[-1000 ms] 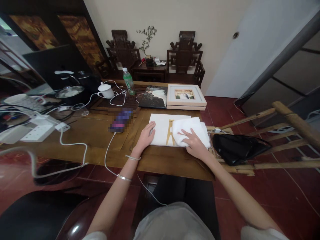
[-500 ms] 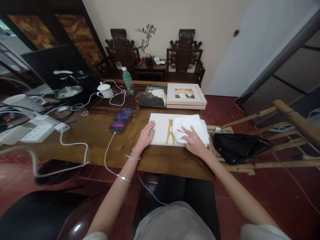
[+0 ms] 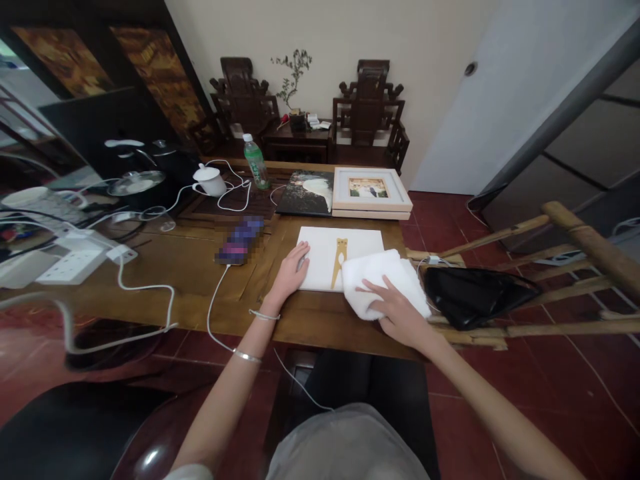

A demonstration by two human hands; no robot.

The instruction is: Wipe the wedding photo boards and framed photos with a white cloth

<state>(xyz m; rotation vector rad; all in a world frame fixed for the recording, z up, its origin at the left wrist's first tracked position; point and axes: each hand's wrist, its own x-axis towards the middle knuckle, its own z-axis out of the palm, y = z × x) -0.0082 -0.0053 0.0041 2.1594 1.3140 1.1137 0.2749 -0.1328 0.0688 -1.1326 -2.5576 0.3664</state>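
Right hand (image 3: 397, 312), fingers spread, palm flat on white towel (image 3: 383, 277); towel covers near right corner of white panel (image 3: 325, 250) on tabletop (image 3: 200, 267). Left hand (image 3: 291, 270) flat, fingers together, resting on panel's left edge, gripping nothing

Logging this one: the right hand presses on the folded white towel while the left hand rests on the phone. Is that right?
Not quite. The head view shows the left hand lying flat on the left edge of the white board, apart from the phone, which lies farther left. The right hand does press on the folded white towel.
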